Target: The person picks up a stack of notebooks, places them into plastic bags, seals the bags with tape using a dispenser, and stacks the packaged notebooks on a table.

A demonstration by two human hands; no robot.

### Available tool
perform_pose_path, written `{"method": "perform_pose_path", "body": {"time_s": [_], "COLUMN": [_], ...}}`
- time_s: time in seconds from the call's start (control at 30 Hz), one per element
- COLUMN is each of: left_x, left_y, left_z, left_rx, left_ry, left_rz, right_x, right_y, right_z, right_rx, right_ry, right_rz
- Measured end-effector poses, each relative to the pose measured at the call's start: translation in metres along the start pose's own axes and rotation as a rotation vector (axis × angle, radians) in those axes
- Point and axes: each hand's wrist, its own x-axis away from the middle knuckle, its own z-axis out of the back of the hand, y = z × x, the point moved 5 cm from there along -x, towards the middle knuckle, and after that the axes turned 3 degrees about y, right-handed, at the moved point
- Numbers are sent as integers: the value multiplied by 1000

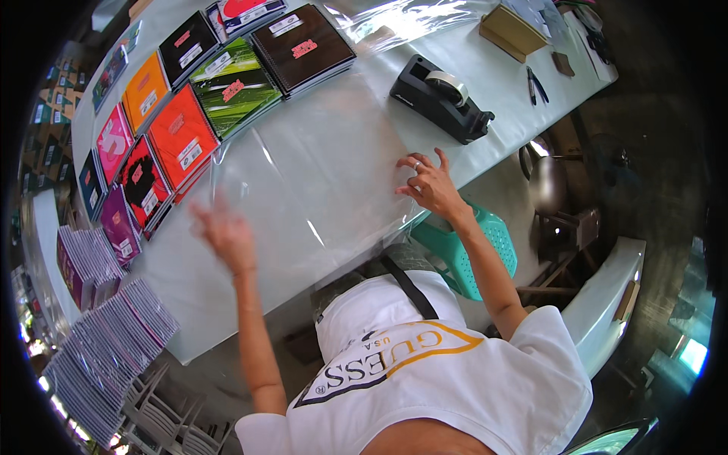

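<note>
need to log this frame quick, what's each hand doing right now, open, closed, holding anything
Left hand: open, motion-blurred, over the clear plastic sheet, holding nothing.
Right hand: open, fingers spread, fingertips at the sheet's edge; a grip cannot be told.

White table (341, 121) bears notebooks (182, 136), clear film (303, 189), tape dispenser (440, 98).

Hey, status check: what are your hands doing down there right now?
Left hand open, blurred. Right hand open on clear plastic sheet. Tape dispenser beyond.
</note>
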Motion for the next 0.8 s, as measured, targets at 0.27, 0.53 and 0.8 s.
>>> {"method": "perform_pose_path", "body": {"time_s": [0.27,0.53,0.8], "left_x": [-7,-10,3], "left_y": [214,235,257], "left_z": [-76,-69,-80], "left_rx": [603,438,532], "left_ry": [-519,-726,-712], "left_rz": [-313,-357,-508], "right_x": [33,5,-23], "right_y": [81,137,26], "right_z": [21,57,49], "right_rx": [-520,-477,-224], "right_ry": [383,642,771], "right_rz": [-715,-556,-593]}}
